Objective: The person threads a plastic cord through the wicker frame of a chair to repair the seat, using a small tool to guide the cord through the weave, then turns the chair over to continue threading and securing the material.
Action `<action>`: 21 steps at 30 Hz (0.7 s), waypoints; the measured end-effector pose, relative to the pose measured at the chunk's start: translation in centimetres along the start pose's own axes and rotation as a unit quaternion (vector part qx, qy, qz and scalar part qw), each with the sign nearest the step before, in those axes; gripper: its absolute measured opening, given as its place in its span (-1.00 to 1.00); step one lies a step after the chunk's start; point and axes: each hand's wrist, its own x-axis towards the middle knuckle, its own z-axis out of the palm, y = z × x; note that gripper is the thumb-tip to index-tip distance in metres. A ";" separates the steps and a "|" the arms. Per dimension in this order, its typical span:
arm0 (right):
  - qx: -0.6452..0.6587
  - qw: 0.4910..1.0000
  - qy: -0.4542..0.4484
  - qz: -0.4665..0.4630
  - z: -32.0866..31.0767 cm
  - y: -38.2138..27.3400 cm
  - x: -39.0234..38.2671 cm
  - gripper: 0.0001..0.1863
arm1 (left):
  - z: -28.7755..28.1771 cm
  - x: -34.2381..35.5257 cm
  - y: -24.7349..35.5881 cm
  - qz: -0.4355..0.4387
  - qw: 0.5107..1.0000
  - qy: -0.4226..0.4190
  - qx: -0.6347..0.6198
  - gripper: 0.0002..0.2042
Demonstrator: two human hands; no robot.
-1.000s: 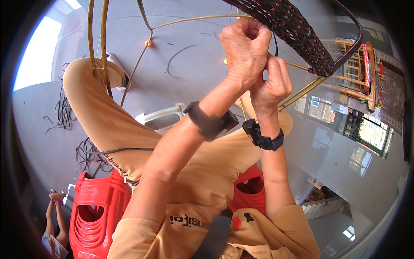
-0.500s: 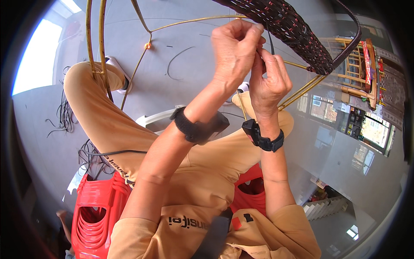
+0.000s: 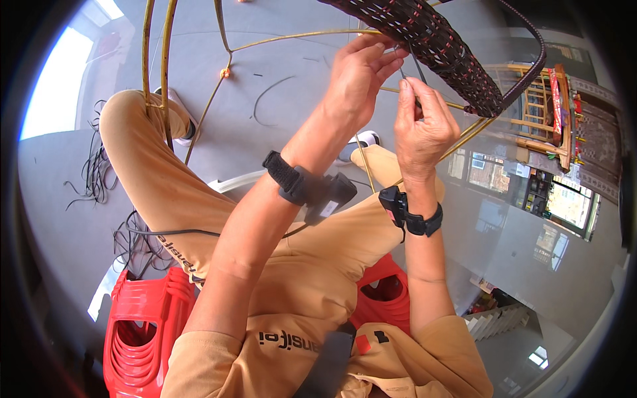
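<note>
A dark brown woven panel (image 3: pixel 424 40) with red flecks hangs at the top, joined to a thin yellow metal frame (image 3: pixel 298 36). My left hand (image 3: pixel 358 79) is at the panel's lower edge, its fingers loosely stretched out and touching the weave near a frame bar. Just right of it, my right hand (image 3: pixel 428 126) pinches a thin dark strip (image 3: pixel 417 65) between thumb and fingers. That strip runs up to the panel; its far end is hidden behind the weave. Both wrists wear black strapped devices.
Loose dark strips (image 3: pixel 99 176) lie in a heap on the grey floor at the left, and one curved strip (image 3: pixel 255 106) lies beyond my legs. I sit on a red plastic stool (image 3: pixel 146 292). A wooden rack (image 3: pixel 561 119) stands at the far right.
My hands have drawn apart: the right one has moved down and right with the strip, while the left one has loosened its pinch and stretched its fingers. The panel has shifted slightly left.
</note>
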 end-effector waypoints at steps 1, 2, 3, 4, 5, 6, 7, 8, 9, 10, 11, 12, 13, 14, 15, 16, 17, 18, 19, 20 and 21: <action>-0.001 1.000 0.002 -0.001 0.5 0.3 -0.2 -0.93 | 0.2 -0.4 0.0 0.004 1.000 0.017 -0.024 -0.75; -0.027 0.999 0.015 -0.016 0.9 0.6 -0.3 -0.94 | 0.3 -0.8 0.0 0.004 1.000 0.015 -0.024 -0.75; -0.050 0.998 0.030 -0.031 1.4 0.7 -0.4 -0.94 | 0.3 -1.3 0.3 -0.035 0.998 0.047 -0.035 -0.76; -0.055 0.997 0.039 -0.046 1.9 0.8 -0.5 -0.93 | 0.3 -1.6 0.5 -0.075 0.993 0.079 -0.045 -0.77; -0.054 0.997 0.042 -0.047 2.1 0.7 -0.5 -0.93 | 0.2 -1.6 0.4 -0.073 0.993 0.077 -0.043 -0.77; -0.081 0.995 0.024 -0.049 2.1 0.5 -0.6 -0.96 | 0.1 -1.8 0.1 -0.071 0.995 0.069 -0.021 -0.77; -0.107 0.993 0.005 -0.051 2.2 0.4 -0.7 -0.96 | 0.1 -1.8 -0.1 -0.068 0.996 0.062 0.001 -0.77; -0.106 0.993 0.003 -0.055 2.4 0.4 -0.7 -0.96 | 0.2 -1.5 -0.2 -0.068 0.996 0.059 0.001 -0.77; -0.105 0.993 0.003 -0.054 2.4 0.2 -0.8 -0.96 | 0.2 -1.4 -0.2 -0.057 0.995 0.076 0.006 -0.79; -0.088 0.995 -0.003 -0.052 2.4 -0.1 -0.7 -0.94 | 0.2 -1.2 -0.2 -0.046 0.994 0.094 0.011 -0.80; -0.071 0.996 -0.009 -0.050 2.4 -0.2 -0.7 -0.91 | 0.1 -0.9 -0.2 -0.034 0.993 0.111 0.016 -0.81; -0.024 0.997 0.009 -0.071 2.4 -0.2 -0.7 -0.80 | -0.1 -0.6 -0.1 -0.016 0.993 0.111 0.043 -0.81; -0.024 0.997 0.008 -0.069 2.2 -0.4 -0.8 -0.80 | -0.2 -0.3 -0.1 -0.017 0.993 0.112 0.044 -0.81; 0.003 0.997 0.029 -0.069 1.9 -0.7 -0.8 -0.75 | -0.3 -0.1 -0.1 0.005 0.986 0.119 0.114 -0.81; 0.030 0.996 0.048 -0.069 1.5 -1.0 -0.9 -0.70 | -0.4 0.0 0.0 0.026 0.974 0.128 0.183 -0.80; 0.058 0.996 0.028 -0.061 0.9 -1.1 -0.9 -0.67 | -0.8 0.3 -0.4 0.045 0.974 0.123 0.185 -0.79; 0.059 0.996 0.023 -0.060 0.9 -0.9 -0.9 -0.67 | -1.0 0.8 -0.5 0.044 0.974 0.128 0.184 -0.79; 0.061 0.997 0.023 -0.048 1.0 -0.8 -1.0 -0.70 | -1.2 1.2 -0.5 0.051 0.980 0.118 0.154 -0.79; 0.063 0.997 0.022 -0.035 1.0 -0.7 -1.1 -0.72 | -1.4 1.4 -0.6 0.058 0.985 0.108 0.125 -0.78; 0.057 0.998 0.003 -0.016 0.9 -0.7 -1.5 -0.72 | -1.6 1.4 -0.9 0.059 0.984 0.114 0.125 -0.78; 0.058 0.998 0.000 -0.017 0.8 -0.3 -1.7 -0.72 | -1.4 1.6 -1.1 0.066 0.986 0.103 0.110 -0.80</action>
